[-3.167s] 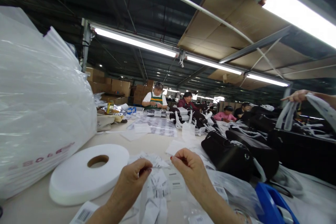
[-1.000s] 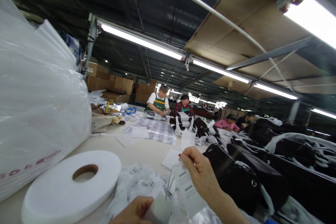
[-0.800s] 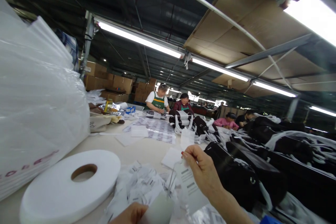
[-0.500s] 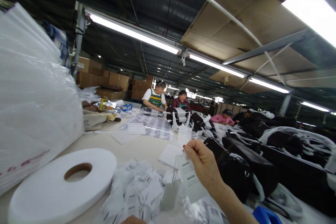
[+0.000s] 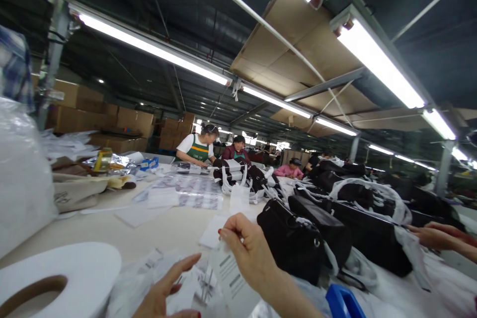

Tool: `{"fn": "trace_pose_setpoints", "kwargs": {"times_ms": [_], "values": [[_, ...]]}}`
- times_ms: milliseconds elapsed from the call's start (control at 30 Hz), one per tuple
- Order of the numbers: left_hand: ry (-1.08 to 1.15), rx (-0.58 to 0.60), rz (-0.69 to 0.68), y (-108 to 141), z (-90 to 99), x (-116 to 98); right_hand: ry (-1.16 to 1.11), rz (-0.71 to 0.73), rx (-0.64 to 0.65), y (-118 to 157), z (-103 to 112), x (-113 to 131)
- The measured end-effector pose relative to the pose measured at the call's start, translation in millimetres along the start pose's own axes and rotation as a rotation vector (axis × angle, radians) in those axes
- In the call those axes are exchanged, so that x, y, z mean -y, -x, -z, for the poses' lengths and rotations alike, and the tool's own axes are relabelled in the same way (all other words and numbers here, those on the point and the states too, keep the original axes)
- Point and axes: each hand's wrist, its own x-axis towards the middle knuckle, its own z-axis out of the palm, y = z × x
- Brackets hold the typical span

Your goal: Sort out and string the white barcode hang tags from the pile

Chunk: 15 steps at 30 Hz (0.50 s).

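Note:
My right hand (image 5: 249, 248) pinches the top of a white printed tag (image 5: 231, 272) above the table. To its left, my left hand (image 5: 167, 290) has its fingers spread and holds nothing, near a loose pile of small white labels (image 5: 145, 271). A large white roll (image 5: 93, 268) with a brown core lies at the lower left. White paper (image 5: 213, 231) rests on the table behind my right hand. Just to the right of that hand stands a black bag (image 5: 286, 238) with metal rings.
A blue plastic object (image 5: 343, 303) is at the lower right. More black bags (image 5: 368, 223) line the right side, where another person's hands (image 5: 443, 238) reach in. A plastic sack (image 5: 24, 174) stands at the left. People (image 5: 197, 151) work across the table.
My left hand has come up into view with its fingers spread. The view has turned right, bringing another person's hands in at the right edge. My right hand still holds the tag.

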Motion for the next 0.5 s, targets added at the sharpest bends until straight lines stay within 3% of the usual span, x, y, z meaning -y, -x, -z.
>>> {"fn": "trace_pose_setpoints", "kwargs": {"times_ms": [133,200,333,500], "values": [[0.05,0.061,-0.104,-6,-23.0,-19,0.022,0.031,0.048,5,2,1],[0.16,0.056,-0.087,-6,-29.6,-27,0.039,0.033,0.052,7,4,-1],[0.321,0.048,0.027,-5,-30.0,-38,0.052,0.02,0.049,11,10,-4],[0.297,0.009,0.038,-10,-22.6,-45,0.063,-0.015,-0.003,10,16,-9]]}}
